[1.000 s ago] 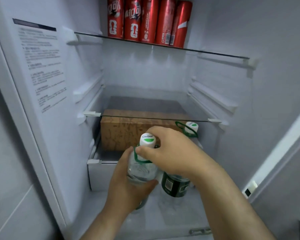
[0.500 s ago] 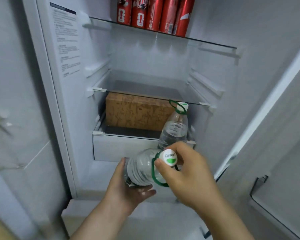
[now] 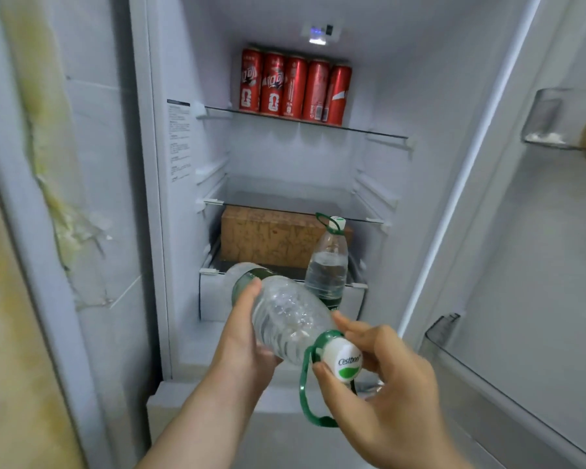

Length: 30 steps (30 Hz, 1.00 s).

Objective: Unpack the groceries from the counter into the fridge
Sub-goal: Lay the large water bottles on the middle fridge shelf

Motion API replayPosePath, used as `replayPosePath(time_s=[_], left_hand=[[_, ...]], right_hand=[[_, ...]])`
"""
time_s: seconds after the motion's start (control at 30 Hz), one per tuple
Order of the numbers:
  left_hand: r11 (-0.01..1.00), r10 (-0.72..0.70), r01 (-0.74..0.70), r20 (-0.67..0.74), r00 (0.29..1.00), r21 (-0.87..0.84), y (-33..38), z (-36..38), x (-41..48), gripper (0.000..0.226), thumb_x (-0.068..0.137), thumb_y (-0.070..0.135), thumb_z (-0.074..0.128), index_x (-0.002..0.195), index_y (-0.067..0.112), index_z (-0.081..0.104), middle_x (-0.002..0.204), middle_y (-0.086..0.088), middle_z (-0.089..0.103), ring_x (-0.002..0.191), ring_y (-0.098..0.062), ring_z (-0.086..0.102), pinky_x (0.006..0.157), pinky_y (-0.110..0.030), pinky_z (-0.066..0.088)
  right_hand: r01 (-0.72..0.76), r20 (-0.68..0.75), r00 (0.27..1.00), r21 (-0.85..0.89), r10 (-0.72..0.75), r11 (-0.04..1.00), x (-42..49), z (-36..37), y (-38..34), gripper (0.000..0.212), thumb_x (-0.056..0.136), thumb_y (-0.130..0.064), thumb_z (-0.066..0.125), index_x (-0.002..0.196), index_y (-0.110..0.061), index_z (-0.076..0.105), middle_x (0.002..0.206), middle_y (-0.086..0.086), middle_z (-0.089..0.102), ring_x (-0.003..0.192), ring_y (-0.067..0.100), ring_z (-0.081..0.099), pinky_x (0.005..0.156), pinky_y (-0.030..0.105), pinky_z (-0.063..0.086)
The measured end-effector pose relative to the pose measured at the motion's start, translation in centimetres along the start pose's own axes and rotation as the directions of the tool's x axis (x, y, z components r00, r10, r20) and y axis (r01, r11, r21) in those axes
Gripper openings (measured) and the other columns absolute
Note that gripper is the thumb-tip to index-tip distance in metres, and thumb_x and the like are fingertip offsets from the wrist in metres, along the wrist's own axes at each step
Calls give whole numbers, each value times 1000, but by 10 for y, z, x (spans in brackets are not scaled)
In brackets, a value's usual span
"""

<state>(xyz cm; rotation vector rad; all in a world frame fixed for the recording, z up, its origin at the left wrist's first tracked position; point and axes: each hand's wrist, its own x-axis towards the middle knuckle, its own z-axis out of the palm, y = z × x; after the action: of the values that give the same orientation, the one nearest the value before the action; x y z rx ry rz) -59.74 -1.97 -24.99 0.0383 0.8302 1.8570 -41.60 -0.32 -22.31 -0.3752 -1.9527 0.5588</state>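
Water bottle: a clear plastic water bottle (image 3: pixel 285 316) with ribbed, dimpled walls and a dark green label near its base, held in the air just in front of the lower part of the open fridge (image 3: pixel 180 231).
Long axis: nearly level. The base points away into the fridge and up to the left. The white cap (image 3: pixel 344 362) points back toward the person, down and to the right.
Carry loop: a green plastic ring (image 3: pixel 305 394) hangs loose from the neck.
Left hand (image 3: pixel 247 350): wrapped round the bottle's body from below, thumb over the top; the hand nearer the fridge.
Right hand (image 3: pixel 386 384): thumb and fingertips pinch the cap.
Coming move, as a judgement: the base leads, so it likely needs to swing down to stand the bottle inside.
Second bottle (image 3: pixel 327 269): same kind, upright, low in the fridge, just beyond the held one; contact cannot be told.
Box (image 3: pixel 264 238): brown, mottled, rectangular, behind the upright bottle.
Cans (image 3: pixel 295 89): five red, glossy, in a row on the top glass shelf (image 3: pixel 369 130).
Door bin (image 3: pixel 555 123): clear plastic, far right.
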Motion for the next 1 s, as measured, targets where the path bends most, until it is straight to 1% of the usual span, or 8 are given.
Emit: replayPosePath(time_s=[0.1, 0.27, 0.43, 0.53, 0.63, 0.8, 0.9, 1.0], left_hand=[[990, 122, -125, 50, 991, 68, 20, 13, -20, 60, 79, 53, 69, 121, 10, 64, 111, -21, 71, 102, -38, 68, 98, -53, 49], [935, 273, -284, 79, 959, 212, 61, 41, -36, 50, 76, 48, 73, 116, 20, 68, 105, -10, 74, 95, -30, 72, 78, -44, 57], [871, 352, -388, 168, 921, 303, 95, 70, -38, 47, 79, 50, 71, 117, 22, 67, 105, -8, 75, 97, -27, 72, 83, -48, 58], [855, 339, -385, 187, 922, 347, 111, 80, -25, 56, 71, 52, 74, 117, 21, 68, 108, -9, 74, 100, -30, 71, 87, -54, 55], [860, 301, -350, 185, 936, 371, 120, 83, -9, 67, 60, 54, 77, 116, 18, 69, 109, -11, 73, 100, -32, 71, 88, -56, 55], [887, 268, -322, 199, 943, 331, 132, 84, 27, 53, 77, 45, 73, 115, 8, 69, 106, -17, 73, 98, -36, 70, 85, -51, 56], [901, 255, -304, 191, 948, 308, 138, 84, 49, 54, 78, 46, 72, 116, 7, 67, 103, -20, 73, 94, -38, 71, 82, -51, 57], [911, 259, -309, 205, 944, 272, 143, 80, 72, 70, 65, 52, 75, 118, 7, 66, 106, -22, 72, 96, -40, 70, 86, -54, 55]], right_hand=[[127, -57, 990, -21, -128, 992, 7, -8, -18, 35, 70, -42, 76, 97, -29, 59, 122, -15, 66, 109, -1, 65, 79, 24, 59], [249, -125, 960, -14, -249, 968, 35, -16, -33, 33, 72, -37, 77, 92, -14, 63, 122, -9, 66, 110, 0, 65, 77, 20, 58], [281, -265, 928, 35, -263, 959, 52, -1, -35, 30, 66, -31, 81, 87, -18, 63, 122, -12, 67, 110, 3, 66, 78, 27, 60], [272, -314, 916, 22, -251, 962, 66, 13, -30, 38, 62, -23, 85, 89, -27, 60, 122, -14, 68, 107, 4, 68, 75, 32, 61], [265, -302, 921, 25, -246, 964, 78, 27, -22, 35, 64, -28, 83, 92, -25, 62, 123, -13, 68, 104, 5, 69, 74, 33, 61], [247, -270, 931, -28, -245, 969, 100, 47, -4, 34, 64, -34, 80, 91, -22, 65, 124, -18, 66, 107, 4, 68, 77, 34, 61], [261, -280, 922, -57, -266, 964, 115, 59, 9, 41, 61, -22, 88, 94, -22, 65, 123, -20, 66, 108, 5, 68, 77, 34, 61], [251, -289, 918, -100, -270, 963, 124, 79, 21, 39, 56, -14, 91, 90, -14, 71, 122, -16, 68, 108, 7, 68, 76, 36, 62]])
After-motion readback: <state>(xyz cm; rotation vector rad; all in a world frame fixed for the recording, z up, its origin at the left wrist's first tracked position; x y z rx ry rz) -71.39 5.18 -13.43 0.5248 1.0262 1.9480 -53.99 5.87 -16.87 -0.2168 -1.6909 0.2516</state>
